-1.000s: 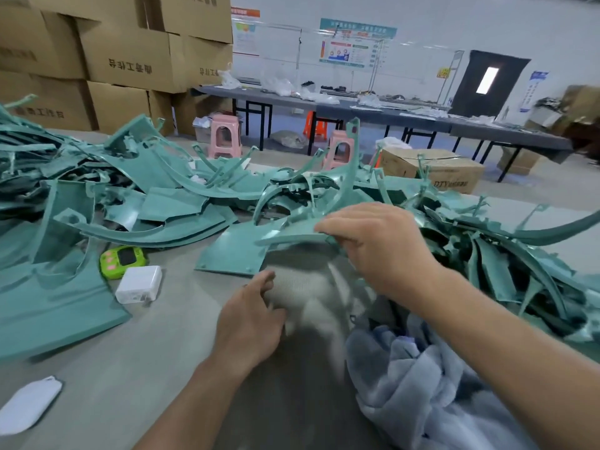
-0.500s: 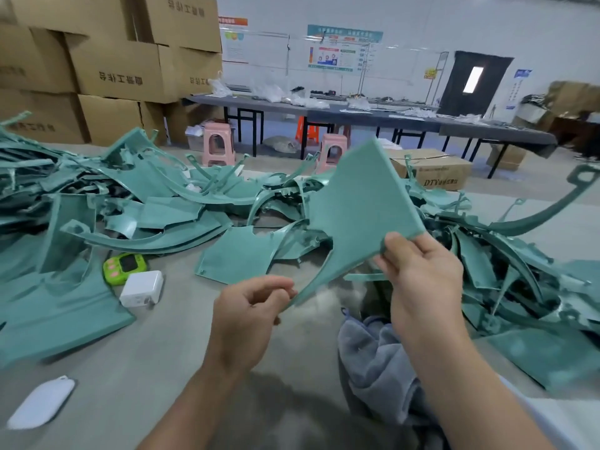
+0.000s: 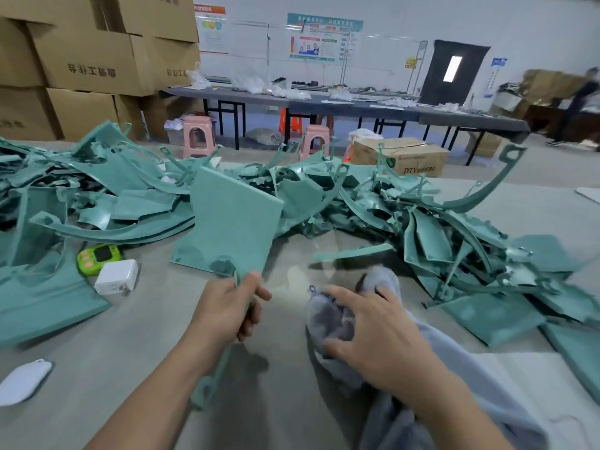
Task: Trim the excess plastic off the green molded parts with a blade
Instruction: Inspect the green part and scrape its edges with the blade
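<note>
So here's what I had on the feed at that moment. The left hand (image 3: 227, 315) was clamped around the narrow stem of one green part (image 3: 233, 222), fingers curled round it and thumb on top. The wide flat panel of that piece stood straight up above the fist, tipped a bit away from it, and its thin tail ran down past the wrist and ended in a small loop below the forearm. Basically the hand was holding it near the middle, panel above, tail below, all of it lifted off the table (image 3: 130, 336).

The right hand (image 3: 373, 332) was just beside the left, on a grey cloth (image 3: 383, 280). Its fingers were spread and bent over a bunched lump of the fabric, thumb tucked in underneath, so it looked like a grab rather than a flat palm.

The heap of green parts (image 3: 454, 228) sprawled beyond both hands and out past the right one. Off to the outer side of the left hand sat a white charger block (image 3: 117, 277), with a little green gadget (image 3: 97, 256) right behind it, the two nearly touching.
</note>
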